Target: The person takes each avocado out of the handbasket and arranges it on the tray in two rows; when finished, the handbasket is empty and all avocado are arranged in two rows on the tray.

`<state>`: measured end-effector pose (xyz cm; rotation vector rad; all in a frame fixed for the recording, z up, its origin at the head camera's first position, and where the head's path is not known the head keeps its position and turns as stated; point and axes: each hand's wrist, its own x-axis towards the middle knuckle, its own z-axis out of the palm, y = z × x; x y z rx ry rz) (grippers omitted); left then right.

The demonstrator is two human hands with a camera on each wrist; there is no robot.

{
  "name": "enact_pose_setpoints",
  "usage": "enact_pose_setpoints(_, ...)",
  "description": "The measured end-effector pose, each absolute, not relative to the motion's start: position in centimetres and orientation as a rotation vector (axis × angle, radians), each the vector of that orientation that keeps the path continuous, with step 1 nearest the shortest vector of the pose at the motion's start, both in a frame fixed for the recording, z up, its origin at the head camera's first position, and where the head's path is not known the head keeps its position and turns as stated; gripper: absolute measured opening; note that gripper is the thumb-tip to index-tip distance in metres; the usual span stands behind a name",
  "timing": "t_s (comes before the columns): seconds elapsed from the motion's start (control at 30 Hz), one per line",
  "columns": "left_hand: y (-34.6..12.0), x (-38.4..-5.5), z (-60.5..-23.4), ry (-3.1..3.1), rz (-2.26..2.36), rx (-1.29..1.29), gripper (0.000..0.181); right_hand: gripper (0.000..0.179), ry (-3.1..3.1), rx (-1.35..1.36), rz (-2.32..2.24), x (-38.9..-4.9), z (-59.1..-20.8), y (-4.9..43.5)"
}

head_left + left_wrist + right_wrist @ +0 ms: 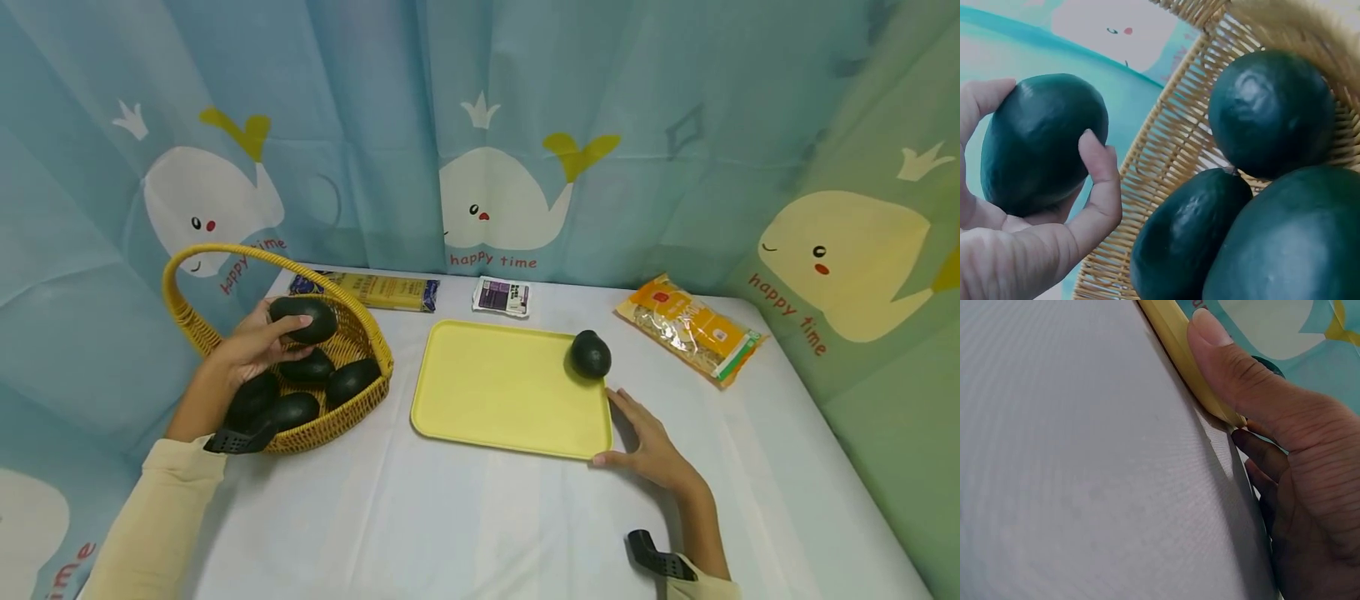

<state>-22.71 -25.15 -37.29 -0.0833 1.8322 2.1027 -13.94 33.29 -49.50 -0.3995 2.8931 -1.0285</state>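
My left hand (258, 337) grips a dark green avocado (303, 320) between thumb and fingers, above the yellow wicker basket (341, 423). Beneath it, several more avocados lie in the basket, among them a rounded one (1272, 112) and a longer one (1188, 234) in the left wrist view. My right hand (651, 446) rests at the near right corner of a yellow tray (502, 387), its thumb along the front edge and its fingers stretched along the right side. One avocado (590, 355) sits on the tray, at its far right corner.
A yellow and blue packet (382, 292) lies behind the basket. Behind the tray is a small purple and white sachet (502, 297). An orange bag (690, 329) with a see-through window lies at the back right. Whale-print curtains (375, 125) enclose the white table.
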Motion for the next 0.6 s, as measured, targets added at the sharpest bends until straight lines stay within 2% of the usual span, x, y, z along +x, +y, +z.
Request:
enact_pose_setpoints(0.17,-25.1,-21.7,-37.1,1.834,2.121,-0.064,0.060,0.111,2.891,-0.400,-1.029,-13.9,-49.4,33.2)
enact_pose_setpoints(0.33,-25.0,-20.6,-37.0,1.852,2.082,0.000,0.067,0.111,2.884,-0.397,-1.027,-13.8,-49.3,33.2)
enact_pose_setpoints(0.4,-24.9,-20.2,-36.9,1.871,2.049,0.036,0.062,0.111,2.885,-0.394,-1.027,-13.8,-49.3,33.1)
enact_pose_setpoints(0.5,-24.5,-19.6,-36.7,1.896,2.022,0.045,0.043,0.111,2.882,-0.385,-1.025,-13.9,-49.2,33.2)
enact_pose_setpoints(0.6,-24.0,-19.1,-36.4,1.902,2.007,0.039,0.045,0.111,2.877,-0.371,-1.017,-14.0,-49.2,33.2)
